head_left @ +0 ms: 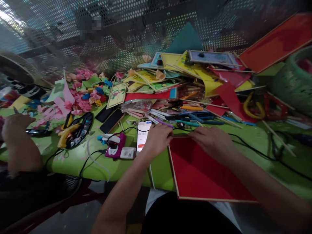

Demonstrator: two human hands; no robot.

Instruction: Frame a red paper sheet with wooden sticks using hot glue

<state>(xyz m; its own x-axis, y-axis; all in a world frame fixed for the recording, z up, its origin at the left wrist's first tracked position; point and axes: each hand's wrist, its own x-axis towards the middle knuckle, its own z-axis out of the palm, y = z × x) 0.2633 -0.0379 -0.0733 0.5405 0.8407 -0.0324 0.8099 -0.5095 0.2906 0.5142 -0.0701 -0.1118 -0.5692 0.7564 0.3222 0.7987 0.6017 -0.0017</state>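
Note:
A red board (202, 172) edged with thin pale wooden strips lies at the front of the green table, its near edge over my lap. At its far left corner is my left hand (159, 138), fingers curled and closed; what they pinch, if anything, is hidden. My right hand (212, 141) rests on the far edge of the board with its fingers stretched out toward the left. A strip along that far edge shows between the two hands. Just left of my left hand lies a lit phone (143, 135) showing a timer.
A purple power strip (115, 146) with chargers and cables sits left of the phone. Behind are pens, sticks and stacked framed cards (170, 61). Pink paper flowers (84, 105) and yellow-handled scissors (68, 133) lie left, near another person's arm (20, 143). A green pot (294, 81) stands right.

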